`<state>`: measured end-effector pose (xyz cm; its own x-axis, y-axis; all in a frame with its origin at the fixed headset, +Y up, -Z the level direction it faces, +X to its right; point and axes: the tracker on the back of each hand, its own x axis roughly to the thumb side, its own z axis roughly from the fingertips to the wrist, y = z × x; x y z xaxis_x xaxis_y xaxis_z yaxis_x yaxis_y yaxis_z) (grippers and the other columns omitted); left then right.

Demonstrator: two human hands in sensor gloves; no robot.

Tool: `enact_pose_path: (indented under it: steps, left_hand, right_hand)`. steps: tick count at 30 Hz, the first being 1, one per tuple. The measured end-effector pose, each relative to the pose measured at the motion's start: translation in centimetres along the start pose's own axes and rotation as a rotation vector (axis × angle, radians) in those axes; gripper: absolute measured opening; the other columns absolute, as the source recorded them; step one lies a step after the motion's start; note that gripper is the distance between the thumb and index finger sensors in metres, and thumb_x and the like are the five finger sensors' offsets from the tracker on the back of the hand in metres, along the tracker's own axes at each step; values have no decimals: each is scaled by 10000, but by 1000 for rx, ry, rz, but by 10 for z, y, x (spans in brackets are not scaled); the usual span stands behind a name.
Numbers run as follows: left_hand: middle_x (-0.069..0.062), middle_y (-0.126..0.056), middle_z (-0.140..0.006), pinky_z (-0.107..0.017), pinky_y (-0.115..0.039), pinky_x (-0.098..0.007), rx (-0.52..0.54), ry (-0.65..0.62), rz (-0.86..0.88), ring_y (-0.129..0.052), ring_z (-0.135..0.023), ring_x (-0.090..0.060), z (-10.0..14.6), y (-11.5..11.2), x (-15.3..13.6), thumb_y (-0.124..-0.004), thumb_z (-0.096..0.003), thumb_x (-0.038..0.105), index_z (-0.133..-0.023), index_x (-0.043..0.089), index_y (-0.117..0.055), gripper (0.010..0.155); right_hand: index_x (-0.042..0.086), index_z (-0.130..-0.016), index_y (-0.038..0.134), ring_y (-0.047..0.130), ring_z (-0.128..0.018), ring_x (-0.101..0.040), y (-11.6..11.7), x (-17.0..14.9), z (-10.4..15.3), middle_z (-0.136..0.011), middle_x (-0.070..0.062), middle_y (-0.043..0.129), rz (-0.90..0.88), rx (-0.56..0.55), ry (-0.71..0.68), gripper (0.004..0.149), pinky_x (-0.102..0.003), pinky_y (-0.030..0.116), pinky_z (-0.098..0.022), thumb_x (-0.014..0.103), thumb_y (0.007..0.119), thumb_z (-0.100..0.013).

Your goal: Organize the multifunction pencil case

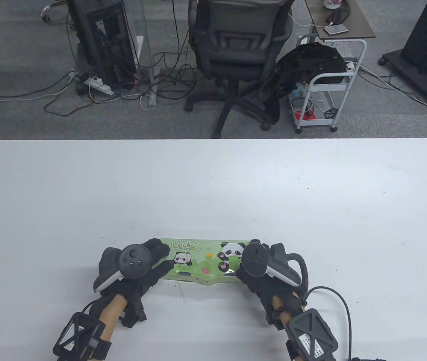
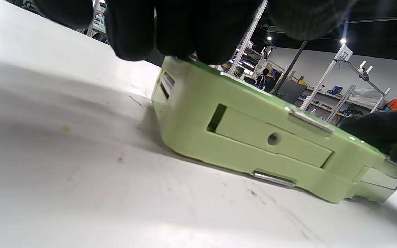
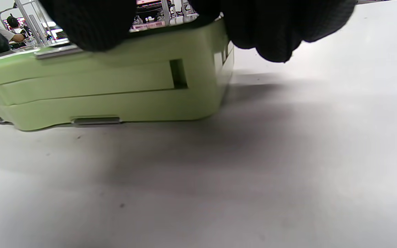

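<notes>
A light green pencil case with panda pictures and the word "Lucky" lies flat and closed on the white table, near the front edge. My left hand grips its left end, with the fingers draped over the lid. My right hand grips the right end, and its fingers curl over the corner. The left wrist view shows the case's front side with a recessed drawer panel and metal buttons. My right hand sits at the far end there. The right wrist view shows the case's right end.
Bare white tabletop stretches behind and to both sides of the case. Beyond the table's far edge stand an office chair, a white rolling cart and a computer tower with cables on the floor.
</notes>
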<state>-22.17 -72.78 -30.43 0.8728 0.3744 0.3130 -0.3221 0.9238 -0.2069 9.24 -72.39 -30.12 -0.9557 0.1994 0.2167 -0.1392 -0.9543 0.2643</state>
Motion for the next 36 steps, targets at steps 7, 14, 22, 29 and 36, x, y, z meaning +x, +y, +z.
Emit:
enact_pose_path:
  steps: [7,14,22,29,36]
  left_hand:
    - [-220,-597,-1180,-678,-530,-757,89,44,-53,-630,-1045,-537,6,14,-4,-653,-509,546,-1126,150,-540,741]
    - [-303,82,-1179,-662,-193,-797,75,185,-337,7,-1015,-676,14,27,-16,-592,-505,656,-1077,158,113,1036]
    - [-323,164,-1131,-639,-156,-815,56,207,-331,87,-975,-678,16,27,-20,-570,-512,670,-1049,153,162,1044]
    - [-320,119,-1155,-651,-183,-816,71,202,-320,43,-1001,-677,15,27,-21,-579,-510,665,-1073,158,122,1032]
    - [-324,90,-1165,-658,-197,-813,68,198,-332,19,-1010,-679,15,26,-19,-584,-509,660,-1089,156,90,1022]
  right_hand:
    - [-82,-1093,383,628,-926,-630,-15,-18,6,-1052,-404,494,-27,-138,-13,892,-702,584,-666,501,668,-480]
    - [-9,-1121,232,172,-961,-666,-29,-42,16,-1078,-414,154,-2,-321,-6,965,-765,305,-662,561,637,-456]
    - [7,-1119,174,97,-930,-686,-29,-51,16,-1057,-427,76,-12,-296,24,985,-783,247,-638,580,623,-456]
    - [2,-1119,186,116,-935,-688,-27,-49,14,-1057,-429,91,-9,-274,16,977,-782,260,-644,572,628,-460]
    - [-3,-1120,203,128,-936,-692,-27,-47,16,-1058,-431,104,3,-274,15,970,-782,266,-644,568,632,-463]
